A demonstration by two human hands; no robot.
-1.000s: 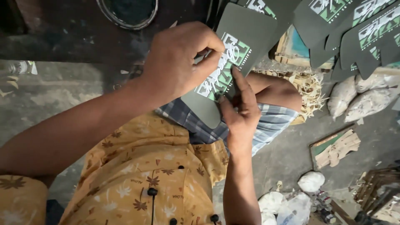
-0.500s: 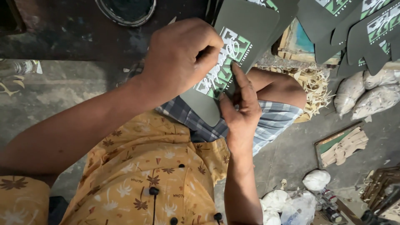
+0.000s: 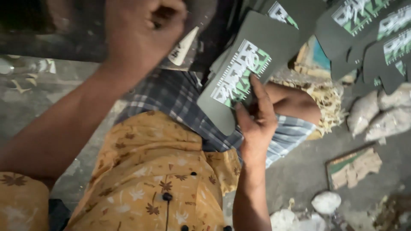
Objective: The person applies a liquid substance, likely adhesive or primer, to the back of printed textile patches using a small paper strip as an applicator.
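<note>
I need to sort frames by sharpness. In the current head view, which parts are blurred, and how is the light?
Head view: the left hand at the top is smeared by motion blur, and so is the pale slip it grips; the right hand and the dark green printed cutout it holds are sharper; the light is dim and soft, the top left corner falls into shadow, no glare.

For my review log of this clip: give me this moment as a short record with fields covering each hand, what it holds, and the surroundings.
View: head camera looking down at the person's lap
Left hand: raised, blurred, closed on a small pale tapered piece
Right hand: holds the dark grey sole-shaped sheet with a green and white print, forefinger along it
More sheets: same kind, stacked at the upper right
Clothing: orange patterned shirt, checked cloth
Floor: grey, with white bags
</note>
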